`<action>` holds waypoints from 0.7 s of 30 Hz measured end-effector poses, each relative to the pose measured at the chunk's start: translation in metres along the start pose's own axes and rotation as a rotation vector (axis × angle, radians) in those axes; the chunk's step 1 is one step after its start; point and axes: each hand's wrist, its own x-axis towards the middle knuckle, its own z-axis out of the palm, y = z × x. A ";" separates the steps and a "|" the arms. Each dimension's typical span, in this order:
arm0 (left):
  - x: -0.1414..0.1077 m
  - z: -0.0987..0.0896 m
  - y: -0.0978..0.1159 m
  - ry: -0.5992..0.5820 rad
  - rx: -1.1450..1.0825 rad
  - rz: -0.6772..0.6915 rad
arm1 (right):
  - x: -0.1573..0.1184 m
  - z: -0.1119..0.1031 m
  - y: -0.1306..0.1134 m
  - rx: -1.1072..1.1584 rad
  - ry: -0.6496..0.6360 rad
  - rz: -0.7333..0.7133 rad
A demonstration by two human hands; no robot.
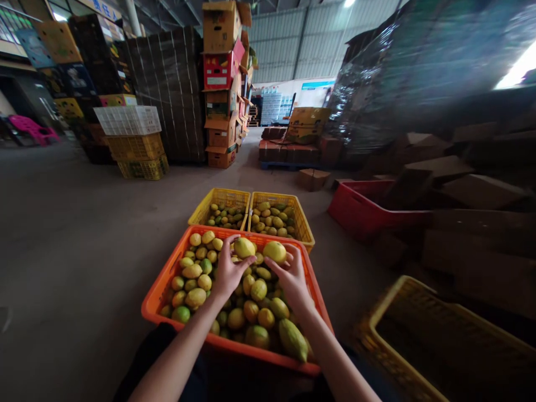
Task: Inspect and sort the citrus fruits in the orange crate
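Note:
In the head view, my left hand (pixel 229 269) grips a yellow lemon (pixel 244 248) between thumb and fingers. A second yellow lemon (pixel 274 252) is held in my right hand (pixel 293 273), level with the first and a little apart from it. Both fruits are above the far half of an orange plastic crate (pixel 161 279). Inside that crate lie many lemons, mostly yellow, some green, such as a green one (pixel 181 314) at the left. A large, long greenish fruit (pixel 292 339) rests at the near right corner. My forearms hide part of the pile.
Two yellow crates of similar fruit, left (pixel 199 210) and right (pixel 305 223), stand just beyond the orange one. To the right are a yellow crate (pixel 385 298), a red bin (pixel 355 209) and flattened cardboard (pixel 481 190). Stacked boxes (pixel 220 78) and crates (pixel 136 146) stand farther back.

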 end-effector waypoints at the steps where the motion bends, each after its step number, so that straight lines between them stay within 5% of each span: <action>1: -0.002 -0.002 0.001 -0.006 0.018 0.010 | -0.001 0.000 -0.002 -0.010 0.017 -0.042; 5: -0.002 -0.009 0.006 -0.060 0.126 0.018 | -0.002 -0.003 -0.007 -0.013 0.022 -0.079; 10: 0.002 -0.014 0.012 -0.053 0.019 -0.061 | -0.006 0.001 -0.004 0.011 -0.122 0.078; 21: 0.006 -0.014 0.017 -0.167 -0.167 -0.265 | 0.006 0.005 0.002 0.391 -0.307 0.233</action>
